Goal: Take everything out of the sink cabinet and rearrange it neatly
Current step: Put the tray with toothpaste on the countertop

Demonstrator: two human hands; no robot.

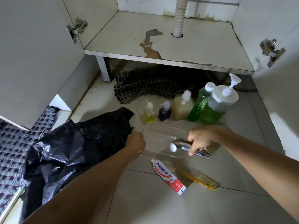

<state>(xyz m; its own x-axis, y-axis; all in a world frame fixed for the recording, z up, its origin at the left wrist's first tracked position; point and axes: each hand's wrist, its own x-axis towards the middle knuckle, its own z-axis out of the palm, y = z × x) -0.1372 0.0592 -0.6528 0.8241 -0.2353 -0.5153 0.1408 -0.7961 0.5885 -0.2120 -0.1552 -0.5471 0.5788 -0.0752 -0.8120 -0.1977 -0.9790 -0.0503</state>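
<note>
The sink cabinet (161, 39) stands open with a bare, stained floor and a white drain hose (179, 15). On the tiles in front, a clear plastic container (159, 135) lies between my hands. My left hand (135, 144) grips its left rim. My right hand (200, 139) holds a silver-and-purple tube (182, 147) with a white cap over the container. A red Pepsodent toothpaste tube (168, 177) and an orange toothbrush (197, 180) lie nearer me.
Several bottles stand in a row: small yellow pump (148, 113), dark blue (165, 110), beige pump (182, 105), green bottle (200, 102), large green pump dispenser (218, 107). A black plastic bag (72, 143) lies left, a dark checked cloth (153, 83) under the cabinet, a checked mat (16, 146) far left.
</note>
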